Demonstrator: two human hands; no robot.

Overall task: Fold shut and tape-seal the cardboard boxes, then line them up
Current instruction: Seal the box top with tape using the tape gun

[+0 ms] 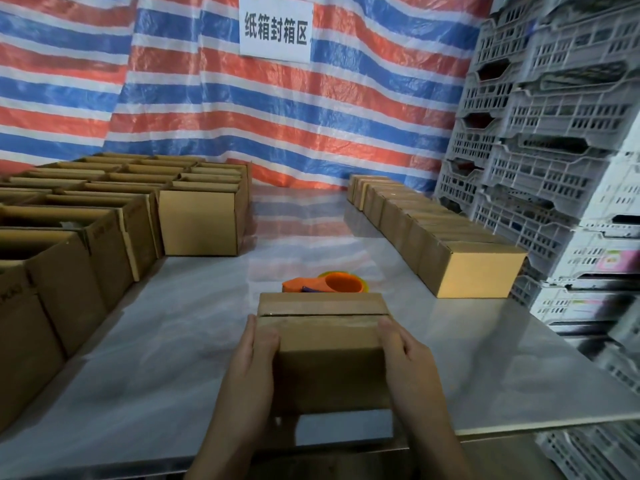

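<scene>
A small cardboard box (325,344) stands near the front edge of the steel table (173,341), its top flaps folded down with a dark seam across them. My left hand (254,355) holds its left side, thumb curled over the top edge. My right hand (403,355) holds its right side the same way. Just behind the box lies an orange tape dispenser (327,284). A row of closed boxes (433,230) runs along the right side of the table. Several open boxes (104,209) crowd the left side.
Grey and white plastic crates (540,150) are stacked high at the right, close to the row of closed boxes. A striped red, white and blue tarp (242,116) with a paper sign (276,27) hangs behind the table.
</scene>
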